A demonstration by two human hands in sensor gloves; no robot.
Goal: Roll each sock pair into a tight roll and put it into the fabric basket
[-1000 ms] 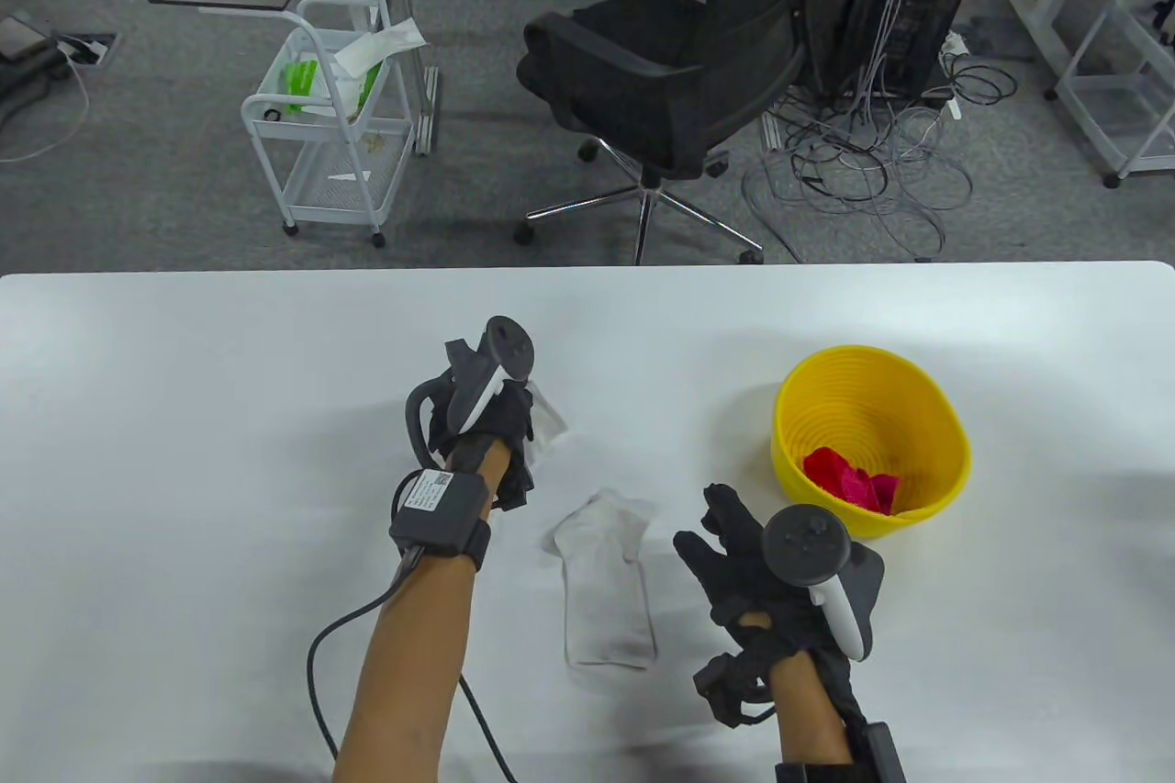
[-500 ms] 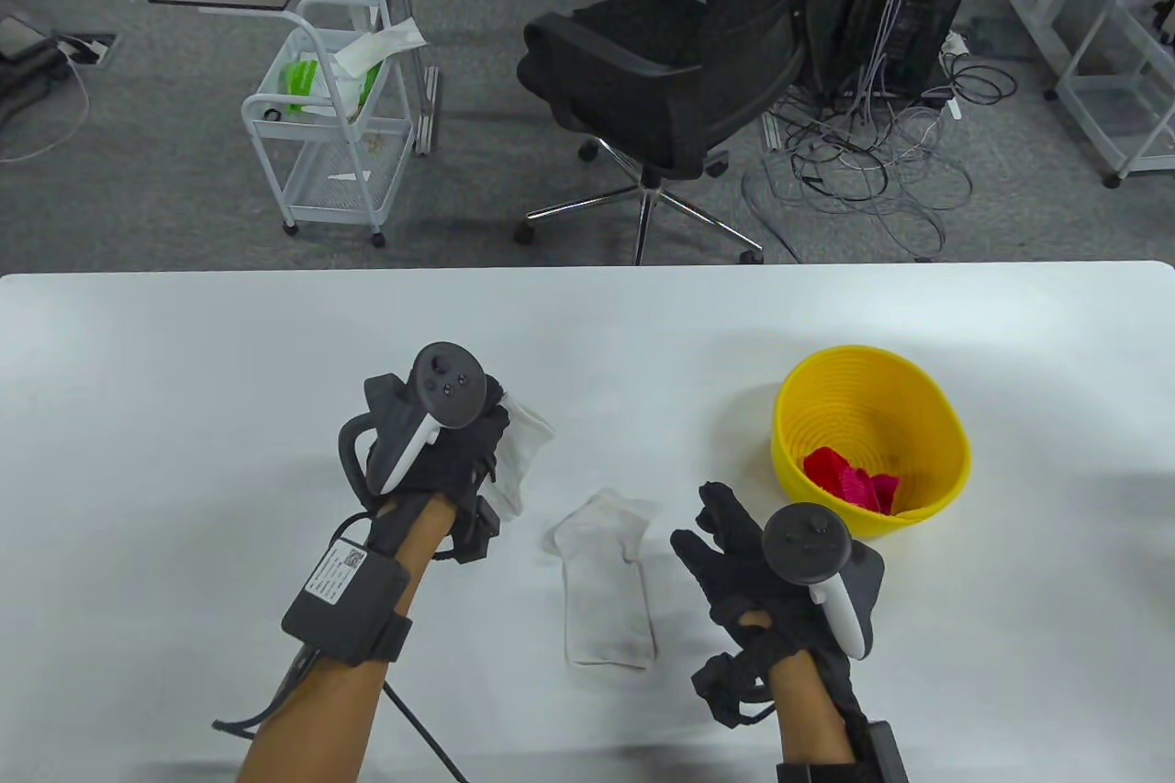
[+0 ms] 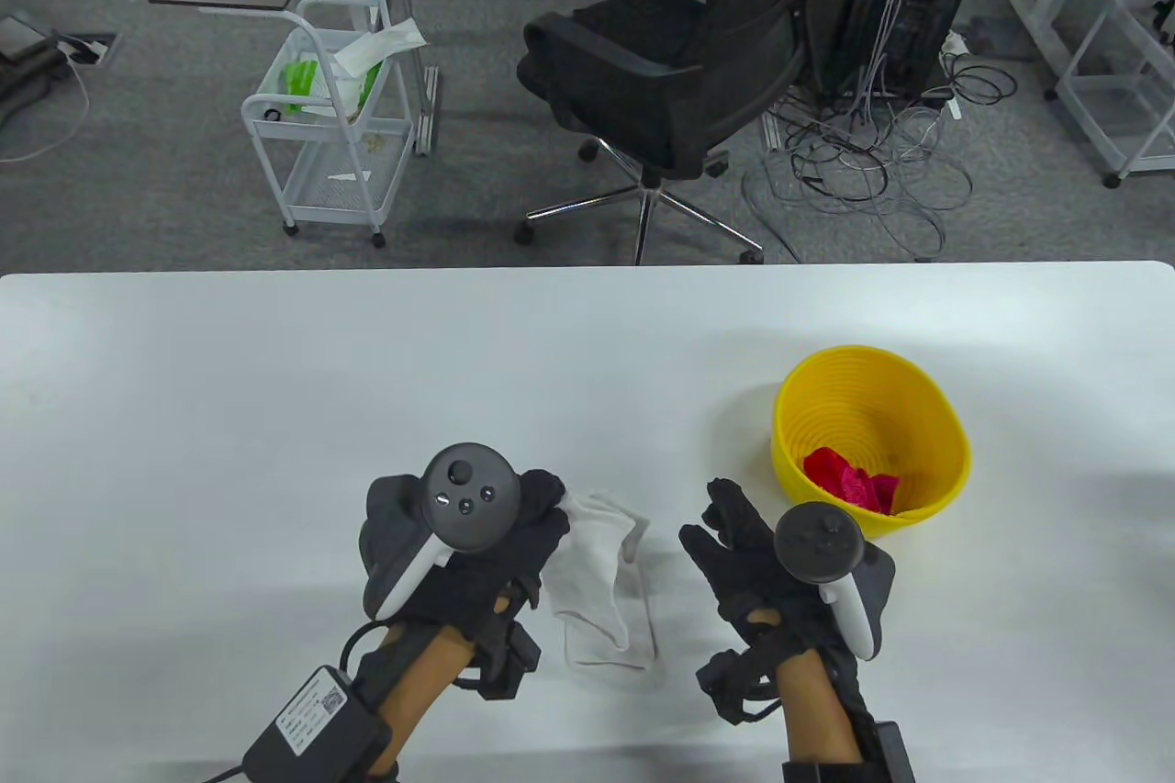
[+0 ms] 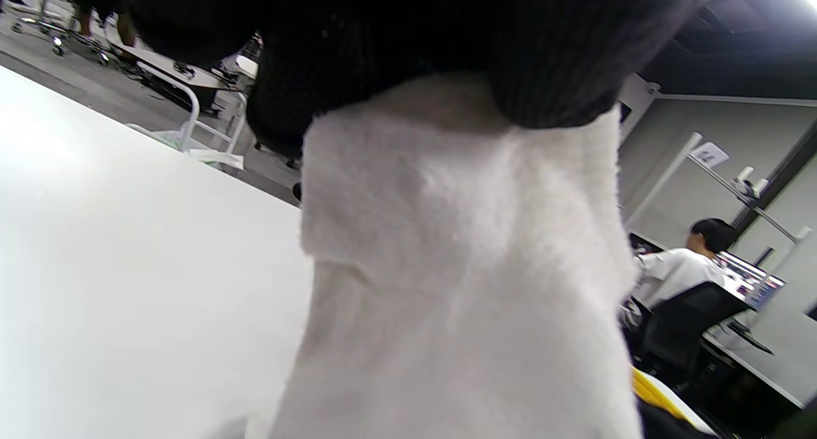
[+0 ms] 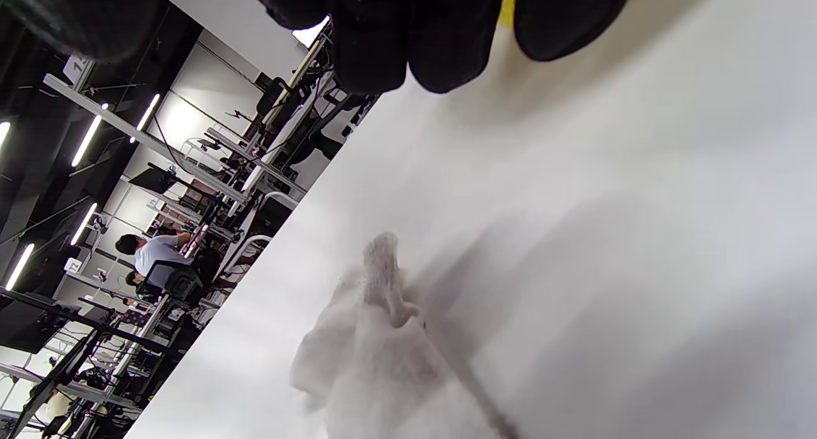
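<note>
The left hand (image 3: 500, 558), in a black sensor glove with a grey tracker strapped to its back, pinches a white fuzzy sock (image 3: 587, 576) at one end; the left wrist view shows the gloved fingers (image 4: 549, 75) curled over the top edge of that sock (image 4: 459, 267), which hangs down from them. In the table view the held sock drapes over a second white sock (image 3: 643, 627) that lies flat on the white counter (image 3: 184, 416), its lower end and right edge showing beneath.

The right hand (image 3: 748, 563), gloved the same way, is just right of the socks with its fingers spread and fairly straight, holding nothing; whether it touches the counter cannot be told. In the right wrist view the socks (image 5: 383, 337) appear blurred.

The round yellow ribbed basket (image 3: 918, 397) stands on the counter just beyond the right hand, and a red and pink sock roll (image 3: 849, 475) lies inside it.
</note>
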